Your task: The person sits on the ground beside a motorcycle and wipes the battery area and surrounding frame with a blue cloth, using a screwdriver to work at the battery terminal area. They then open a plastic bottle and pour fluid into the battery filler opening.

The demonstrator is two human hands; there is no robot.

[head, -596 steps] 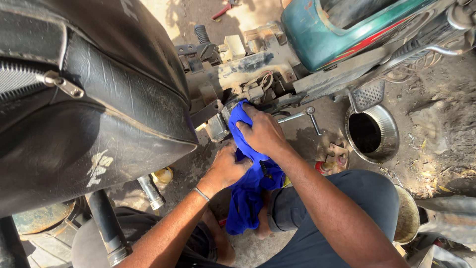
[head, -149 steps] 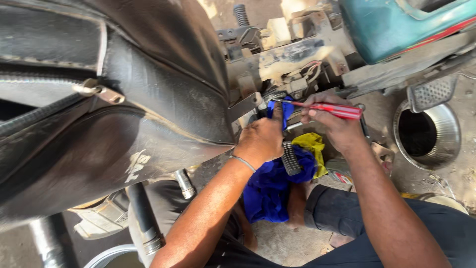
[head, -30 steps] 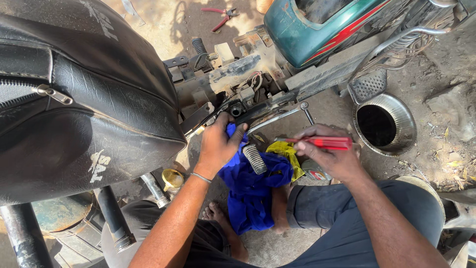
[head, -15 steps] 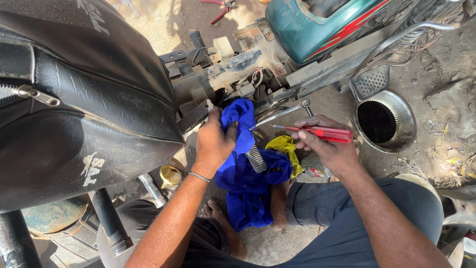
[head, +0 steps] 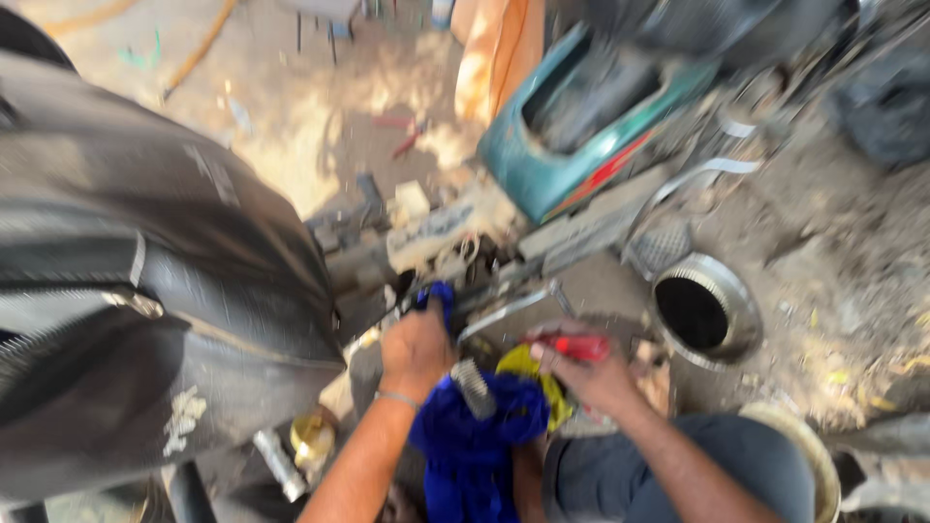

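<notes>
The picture is motion-blurred. The left hand (head: 417, 346) presses a crumpled blue cloth (head: 472, 436) against the grimy metal engine parts (head: 455, 254) beside a black padded seat (head: 145, 291). The right hand (head: 593, 373) grips a red-handled tool (head: 576, 346) over a yellow rag (head: 528, 365), near a round metal bowl (head: 705, 310) on the dirt floor.

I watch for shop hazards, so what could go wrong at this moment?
The blue cloth under the left hand hangs loosely by the engine parts and could snag there. The right hand holds a red-handled tool close to the left hand, so a slip might hit fingers.
</notes>
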